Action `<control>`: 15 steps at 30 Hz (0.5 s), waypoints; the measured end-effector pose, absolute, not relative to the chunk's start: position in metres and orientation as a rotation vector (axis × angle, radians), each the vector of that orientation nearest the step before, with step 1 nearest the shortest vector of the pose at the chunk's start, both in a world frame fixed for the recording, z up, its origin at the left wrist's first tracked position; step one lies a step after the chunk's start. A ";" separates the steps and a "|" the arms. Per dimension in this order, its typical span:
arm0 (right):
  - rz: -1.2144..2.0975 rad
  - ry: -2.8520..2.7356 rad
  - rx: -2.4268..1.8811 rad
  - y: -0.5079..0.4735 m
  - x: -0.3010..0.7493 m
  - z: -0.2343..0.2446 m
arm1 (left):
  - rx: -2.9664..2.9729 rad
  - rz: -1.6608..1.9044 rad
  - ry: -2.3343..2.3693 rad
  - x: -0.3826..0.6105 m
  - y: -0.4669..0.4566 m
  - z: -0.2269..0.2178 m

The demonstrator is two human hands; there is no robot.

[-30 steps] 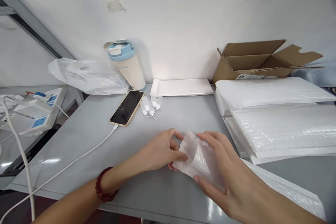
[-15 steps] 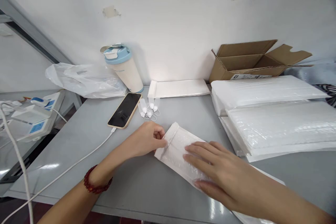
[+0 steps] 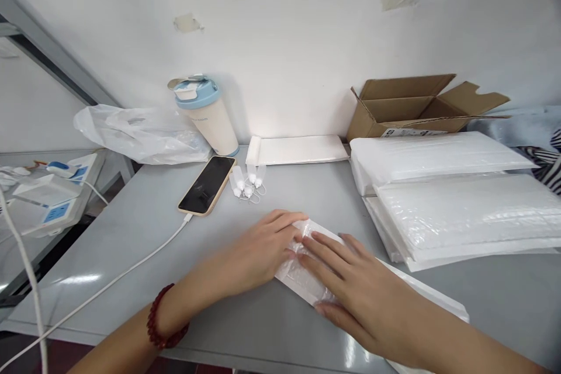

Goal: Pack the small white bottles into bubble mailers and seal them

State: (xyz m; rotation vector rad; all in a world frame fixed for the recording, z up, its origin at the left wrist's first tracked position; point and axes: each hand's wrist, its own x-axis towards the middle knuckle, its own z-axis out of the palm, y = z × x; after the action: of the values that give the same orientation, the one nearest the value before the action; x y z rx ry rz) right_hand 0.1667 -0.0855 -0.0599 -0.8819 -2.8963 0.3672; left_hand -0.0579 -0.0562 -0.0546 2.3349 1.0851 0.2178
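Note:
A small white bubble mailer (image 3: 302, 280) lies flat on the grey table (image 3: 144, 269) in front of me. My left hand (image 3: 263, 248) lies flat on its folded left end, fingers stretched out. A red bead bracelet is on that wrist. My right hand (image 3: 355, 289) presses flat on the mailer's middle, fingers spread. Under my right forearm a longer white mailer (image 3: 433, 301) reaches toward the near right corner.
A phone (image 3: 205, 185) on a white charging cable, small white pouches (image 3: 248, 180), a blue-lidded tumbler (image 3: 205, 114) and a plastic bag (image 3: 140, 133) sit at the back. Stacked bubble mailers (image 3: 464, 204) and an open cardboard box (image 3: 416, 105) fill the right. Power strips (image 3: 48, 198) lie on the left.
The mailer was held up in both hands, then laid on the table. Its left flap is now folded over, and my left hand went from a pinch to lying flat on it.

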 end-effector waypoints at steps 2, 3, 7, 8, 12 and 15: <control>0.364 -2.889 -0.854 -0.087 0.164 -0.059 | 2.402 0.159 1.066 -0.059 -0.055 -0.056; 0.387 -2.903 -0.819 -0.089 0.163 -0.059 | 2.424 0.119 1.051 -0.060 -0.054 -0.055; 0.541 -2.978 -0.721 -0.093 0.158 -0.058 | 2.487 -0.005 1.006 -0.066 -0.051 -0.056; 0.565 -2.984 -0.747 -0.093 0.157 -0.057 | 2.501 -0.020 1.009 -0.067 -0.052 -0.056; 0.615 -3.005 -0.823 -0.094 0.156 -0.052 | 2.554 -0.037 1.029 -0.067 -0.056 -0.059; 0.549 -3.005 -0.795 -0.096 0.159 -0.049 | 2.565 -0.061 1.066 -0.065 -0.063 -0.055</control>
State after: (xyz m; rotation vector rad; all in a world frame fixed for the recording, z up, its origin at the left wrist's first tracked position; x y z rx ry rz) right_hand 0.1585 -0.0955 -0.0493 -0.7955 -3.0051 0.5491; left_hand -0.0651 -0.0628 -0.0547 2.5654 1.0657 -0.0609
